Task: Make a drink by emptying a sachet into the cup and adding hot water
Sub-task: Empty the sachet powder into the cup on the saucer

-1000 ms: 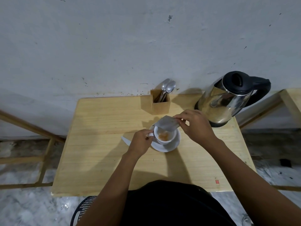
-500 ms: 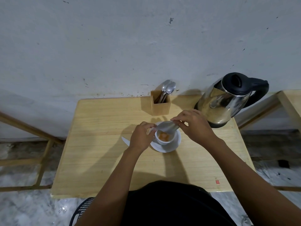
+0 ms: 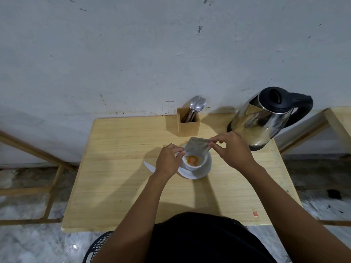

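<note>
Sachet (image 3: 197,147) is held slanted just above the cup (image 3: 193,164), its long axis running from low left to high right. The left hand (image 3: 168,161) pinches its lower corner at the cup's rim. Orange powder lies in the cup, which sits on a saucer (image 3: 204,170). The right hand (image 3: 232,151) pinches the upper corner. The kettle (image 3: 264,118) stands just beyond that hand, so the right is nearer for pouring.
</note>
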`<state>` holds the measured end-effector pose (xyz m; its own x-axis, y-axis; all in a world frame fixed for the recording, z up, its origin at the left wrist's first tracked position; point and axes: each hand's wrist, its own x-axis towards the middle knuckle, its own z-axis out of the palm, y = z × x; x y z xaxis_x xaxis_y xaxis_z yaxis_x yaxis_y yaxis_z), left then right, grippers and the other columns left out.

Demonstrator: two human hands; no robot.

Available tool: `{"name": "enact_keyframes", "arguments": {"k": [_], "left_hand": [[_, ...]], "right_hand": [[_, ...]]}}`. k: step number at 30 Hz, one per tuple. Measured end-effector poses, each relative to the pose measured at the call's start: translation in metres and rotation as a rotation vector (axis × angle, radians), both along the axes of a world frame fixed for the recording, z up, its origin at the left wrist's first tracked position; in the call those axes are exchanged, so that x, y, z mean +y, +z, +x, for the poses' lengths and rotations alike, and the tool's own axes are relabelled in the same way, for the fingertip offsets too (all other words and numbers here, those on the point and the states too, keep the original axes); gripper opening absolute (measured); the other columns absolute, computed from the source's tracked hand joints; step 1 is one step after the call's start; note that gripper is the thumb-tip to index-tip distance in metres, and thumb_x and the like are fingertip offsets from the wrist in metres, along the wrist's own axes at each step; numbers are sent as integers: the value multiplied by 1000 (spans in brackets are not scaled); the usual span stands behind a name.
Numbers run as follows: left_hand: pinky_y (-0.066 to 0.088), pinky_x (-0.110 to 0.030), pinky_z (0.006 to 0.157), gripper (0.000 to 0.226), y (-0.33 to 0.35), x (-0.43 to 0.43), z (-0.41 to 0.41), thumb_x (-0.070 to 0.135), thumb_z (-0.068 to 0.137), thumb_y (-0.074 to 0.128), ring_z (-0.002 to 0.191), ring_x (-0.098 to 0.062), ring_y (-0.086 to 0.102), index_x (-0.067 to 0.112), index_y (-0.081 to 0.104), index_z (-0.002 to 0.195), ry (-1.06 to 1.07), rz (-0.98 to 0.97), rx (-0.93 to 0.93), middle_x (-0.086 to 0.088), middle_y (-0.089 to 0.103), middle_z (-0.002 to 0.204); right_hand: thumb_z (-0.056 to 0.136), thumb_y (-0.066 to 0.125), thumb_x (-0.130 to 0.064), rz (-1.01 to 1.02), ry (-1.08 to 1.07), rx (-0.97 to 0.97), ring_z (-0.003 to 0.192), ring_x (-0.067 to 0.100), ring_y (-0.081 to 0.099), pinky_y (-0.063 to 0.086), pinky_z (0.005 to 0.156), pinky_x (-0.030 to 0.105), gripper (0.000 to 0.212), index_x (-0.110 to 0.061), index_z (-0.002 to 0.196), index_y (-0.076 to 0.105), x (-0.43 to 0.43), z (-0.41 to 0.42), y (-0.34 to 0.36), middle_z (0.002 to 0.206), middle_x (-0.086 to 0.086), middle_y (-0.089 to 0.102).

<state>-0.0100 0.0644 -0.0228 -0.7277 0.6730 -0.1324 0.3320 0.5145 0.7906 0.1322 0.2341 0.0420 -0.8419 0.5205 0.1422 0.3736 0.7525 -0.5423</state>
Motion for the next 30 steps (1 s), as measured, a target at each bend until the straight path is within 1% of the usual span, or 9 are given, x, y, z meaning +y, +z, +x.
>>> {"name": "enact_keyframes", "arguments": {"k": [3,10,13,15,17,18,20,24,30], "left_hand": [[45,-25,76,21,0,0,1,24,89,65,88,-11,57,10,75,101,3,6,0,-1,64,101],[44,-26,77,22,-1,1,3,25,90,63,92,-14,59,11,75,102,16,-5,1,-1,64,103],[50,-33,81,22,-1,-1,3,25,90,62,96,-18,60,11,74,103,8,-11,17,-3,65,105],[50,-34,84,23,-1,-1,3,26,90,62,97,-18,60,11,74,104,8,-9,20,-2,65,107],[50,-32,83,23,-1,-1,3,26,90,62,97,-18,61,11,74,104,5,-11,27,-2,65,107],[49,-30,82,24,-1,-1,4,26,90,62,96,-17,60,11,74,105,4,-14,29,-2,65,107],[48,-28,80,24,0,-1,5,26,91,62,93,-14,58,11,74,106,6,-11,27,-2,64,106],[47,-28,81,23,1,0,7,26,90,63,95,-16,59,11,74,104,8,11,10,1,62,102],[51,-34,83,23,-1,0,7,26,90,63,96,-17,60,11,74,103,21,5,8,-1,62,104]], "right_hand": [[84,72,-39,-15,-58,-23,70,-11,46,36,103,47,4,-38,86,75,-1,0,2,84,-26,66],[78,76,-42,-20,-134,32,72,1,52,41,97,48,5,-37,79,76,-7,1,6,80,-23,71],[76,78,-39,-116,-132,29,65,-5,53,44,81,35,8,-33,81,78,-10,3,13,72,-27,64],[77,78,-37,-188,-159,11,65,-15,52,36,67,22,9,-29,82,78,-10,4,16,61,-33,56],[77,79,-38,-254,-171,-25,63,-20,50,31,58,16,9,-30,82,78,-10,3,17,52,-33,53],[77,78,-39,-262,-175,-27,63,-19,50,31,57,15,10,-31,83,78,-10,3,17,55,-33,56],[77,78,-41,-262,-195,-10,65,-17,53,39,66,20,11,-33,84,78,-10,2,17,68,-30,65],[79,76,-39,-235,-229,10,59,-18,50,42,76,33,9,-32,83,77,-11,2,18,53,-35,54],[83,71,-42,-216,-217,-33,58,-12,51,43,88,41,7,-36,84,75,-12,4,19,52,-38,53]]}}
